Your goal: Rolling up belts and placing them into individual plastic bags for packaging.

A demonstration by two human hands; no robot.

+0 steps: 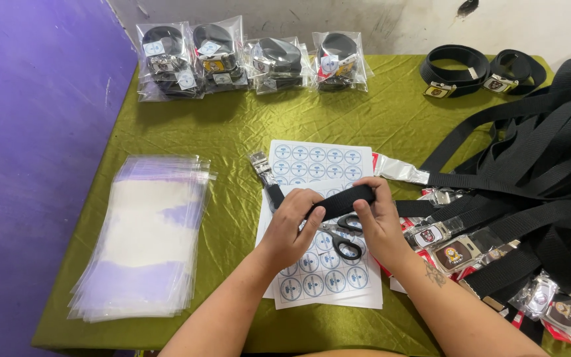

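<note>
4 bagged belts — 2 coiled belts.

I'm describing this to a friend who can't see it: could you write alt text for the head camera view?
Two bare hands, left hand and right hand, hold a black belt above a sticker sheet and scissors on a green cloth. Clear bags lie stacked at left, bagged belts at the far edge, loose belts heaped at right.
</note>
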